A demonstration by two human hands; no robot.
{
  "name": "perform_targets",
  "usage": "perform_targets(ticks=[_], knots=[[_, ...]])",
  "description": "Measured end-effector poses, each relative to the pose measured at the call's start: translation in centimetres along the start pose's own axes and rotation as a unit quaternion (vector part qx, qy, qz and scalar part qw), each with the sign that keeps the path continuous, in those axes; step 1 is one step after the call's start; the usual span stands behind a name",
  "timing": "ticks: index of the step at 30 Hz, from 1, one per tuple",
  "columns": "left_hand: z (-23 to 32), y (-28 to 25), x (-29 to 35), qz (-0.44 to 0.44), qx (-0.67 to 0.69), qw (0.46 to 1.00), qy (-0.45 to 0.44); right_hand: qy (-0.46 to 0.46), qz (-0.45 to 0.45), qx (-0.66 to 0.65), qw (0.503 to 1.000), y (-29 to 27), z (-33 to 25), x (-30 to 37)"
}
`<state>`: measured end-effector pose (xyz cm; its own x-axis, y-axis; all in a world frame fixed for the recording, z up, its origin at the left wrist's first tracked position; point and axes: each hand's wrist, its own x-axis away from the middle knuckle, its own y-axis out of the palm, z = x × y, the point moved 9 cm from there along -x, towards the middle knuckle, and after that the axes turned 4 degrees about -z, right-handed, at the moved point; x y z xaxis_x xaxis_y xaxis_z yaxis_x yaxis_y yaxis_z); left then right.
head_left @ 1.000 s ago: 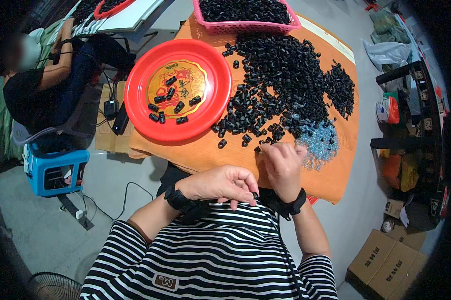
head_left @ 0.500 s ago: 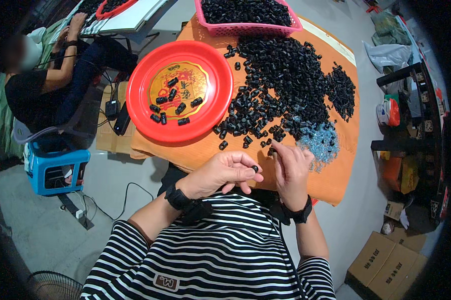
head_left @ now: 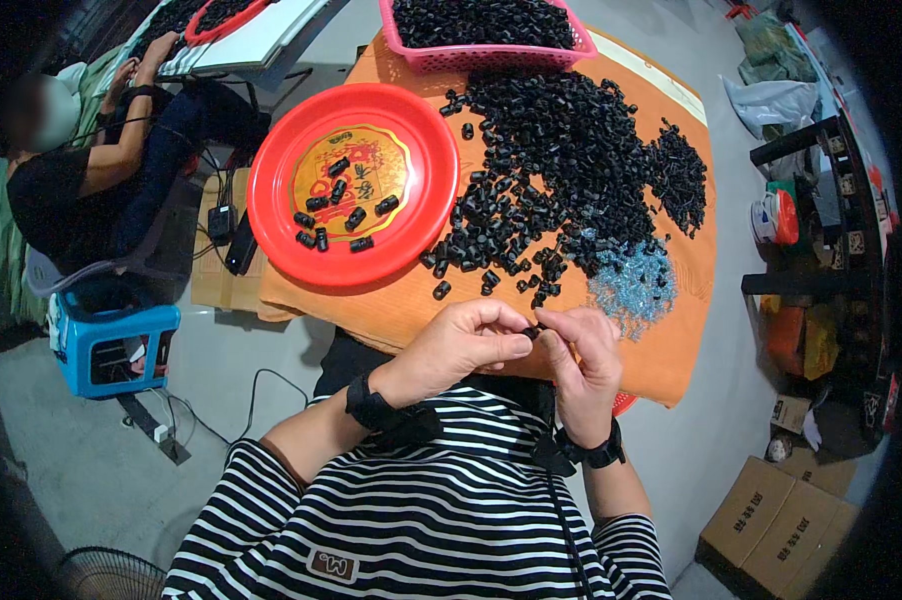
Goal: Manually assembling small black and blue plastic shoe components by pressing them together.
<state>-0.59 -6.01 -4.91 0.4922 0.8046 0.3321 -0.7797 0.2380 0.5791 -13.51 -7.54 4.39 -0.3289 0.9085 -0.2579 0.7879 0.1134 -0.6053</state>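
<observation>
An orange cloth (head_left: 381, 318) covers a work table, its soft surface probably there to stop small parts skidding. Across its middle and far side spreads a heap of black parts (head_left: 561, 130), thinning toward the worker, where single pieces are likely easier to pick out. To the left sits a round red plate (head_left: 269, 190), its raised rim apparently useful for containing things that roll. A pink basket (head_left: 491, 57), loaded with more black parts, stands at the far edge, seemingly placed there to leave the near side for the hands.

The left hand (head_left: 466, 340) and right hand (head_left: 588, 352) meet low over the near edge, close to the body, a position that likely steadies fine finger work. Beside the right hand, a pile of clear bluish bits (head_left: 631, 290) borders the heap; a pile of thin dark pieces (head_left: 679, 185) lies farther right, sorted within reach.

Black cylinders (head_left: 386, 205) lie loose on the plate, apart from the heap. Smallest of all, one black piece (head_left: 531, 332) is pinched between left thumb and fingers, the right fingertips narrowed on its other end; whether they grip a second bit cannot be told.
</observation>
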Motion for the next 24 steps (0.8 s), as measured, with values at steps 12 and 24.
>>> perform_targets(ticks=[12,24], knots=[[0.6,0.9,0.4,0.013,0.021,0.999,-0.033,-0.035,-0.018,0.035,0.999,0.3,-0.8,-0.1],[0.1,0.8,0.0,-0.012,0.007,0.998,-0.053,-0.118,-0.051,0.257,0.958,1.0,-3.0,0.6]])
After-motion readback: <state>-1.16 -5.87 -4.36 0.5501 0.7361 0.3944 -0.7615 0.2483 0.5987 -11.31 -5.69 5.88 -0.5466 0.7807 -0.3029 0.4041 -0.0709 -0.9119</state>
